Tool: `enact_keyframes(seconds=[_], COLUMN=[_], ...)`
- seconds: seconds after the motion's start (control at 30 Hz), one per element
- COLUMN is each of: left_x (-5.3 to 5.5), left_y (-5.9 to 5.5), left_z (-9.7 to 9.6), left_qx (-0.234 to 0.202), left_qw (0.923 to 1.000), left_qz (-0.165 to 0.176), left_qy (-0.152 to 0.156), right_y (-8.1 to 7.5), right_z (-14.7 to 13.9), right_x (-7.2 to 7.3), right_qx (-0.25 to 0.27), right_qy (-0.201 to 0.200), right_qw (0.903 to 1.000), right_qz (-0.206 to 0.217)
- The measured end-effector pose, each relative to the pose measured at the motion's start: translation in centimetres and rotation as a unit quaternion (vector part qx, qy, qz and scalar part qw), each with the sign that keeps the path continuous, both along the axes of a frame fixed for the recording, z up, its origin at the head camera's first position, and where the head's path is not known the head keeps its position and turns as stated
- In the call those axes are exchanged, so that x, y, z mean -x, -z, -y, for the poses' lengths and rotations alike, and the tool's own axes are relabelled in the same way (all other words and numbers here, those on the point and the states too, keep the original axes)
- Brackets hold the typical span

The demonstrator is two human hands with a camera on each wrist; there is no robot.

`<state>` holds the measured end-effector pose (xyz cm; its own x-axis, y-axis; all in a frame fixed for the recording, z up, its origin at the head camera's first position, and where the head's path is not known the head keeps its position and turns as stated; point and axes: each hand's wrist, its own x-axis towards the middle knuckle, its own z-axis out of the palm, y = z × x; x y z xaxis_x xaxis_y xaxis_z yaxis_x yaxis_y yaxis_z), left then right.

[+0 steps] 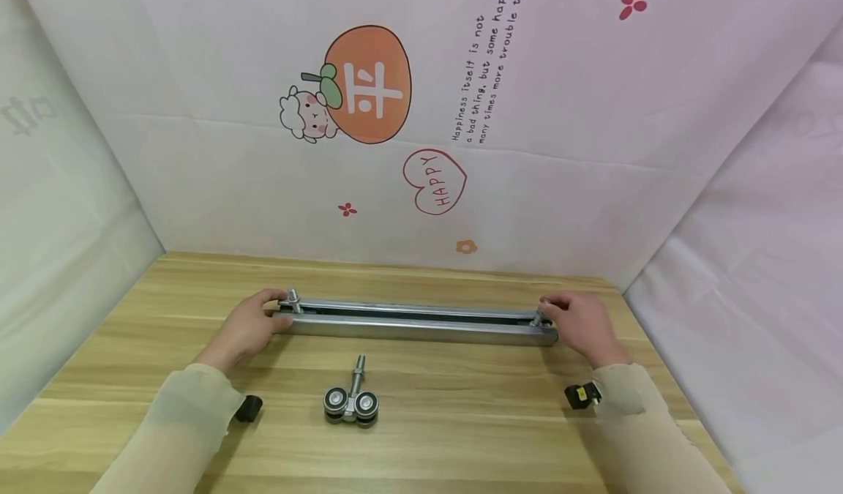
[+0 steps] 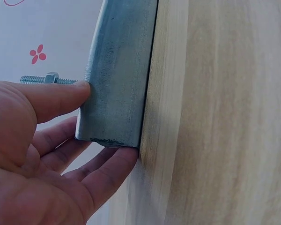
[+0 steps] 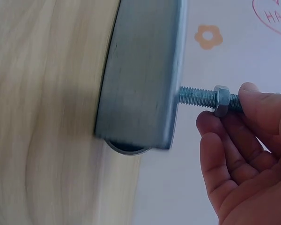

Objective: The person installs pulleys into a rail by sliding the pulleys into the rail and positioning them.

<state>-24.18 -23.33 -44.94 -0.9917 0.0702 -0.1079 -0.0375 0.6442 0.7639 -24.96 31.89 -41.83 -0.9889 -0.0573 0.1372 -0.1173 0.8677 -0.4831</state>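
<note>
A steel channel track lies lengthwise across the wooden table, its slot facing up. At its left end my left hand grips it, thumb on the near side wall and fingers at the end. A threaded bolt with a nut stands up from the slot there. My right hand pinches the tip of another threaded bolt that rises from the right end. Below that bolt, a rounded wheel edge peeks out of the track's end; the rest is hidden inside.
In front of the track, left of the middle, a loose roller trolley with several wheels and a bolt lies on the wooden table. A white printed cloth hangs close behind the track, with more cloth at both sides.
</note>
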Motion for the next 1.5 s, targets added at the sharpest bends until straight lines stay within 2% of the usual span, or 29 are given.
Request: enact_keyframes(seconds=[0.37, 0.77, 1.03, 1.23, 1.5], left_x=[0.0, 0.2, 0.1, 0.1, 0.1], left_y=[-0.3, 0.0, 0.1, 0.2, 0.1], left_z=[0.0, 0.1, 0.1, 0.1, 0.1], left_qx=[-0.014, -0.005, -0.010, -0.007, -0.013], left_qw=[0.9999, 1.0000, 0.9999, 0.9999, 0.9998], left_qz=[0.006, 0.003, 0.006, 0.006, 0.012], left_qy=[-0.001, -0.002, -0.004, -0.004, -0.008], right_y=[-0.3, -0.3, -0.2, -0.2, -0.1], right_z=[3.0, 6.4, 8.8, 10.6, 13.2], right_x=[0.2, 0.8, 0.9, 0.9, 1.2], right_qx=[-0.003, -0.015, -0.021, -0.010, -0.009], right_qy=[-0.010, -0.028, -0.049, -0.053, -0.065], right_qw=[0.9999, 0.9995, 0.9984, 0.9985, 0.9976], right_qz=[-0.001, -0.001, -0.022, -0.008, -0.020])
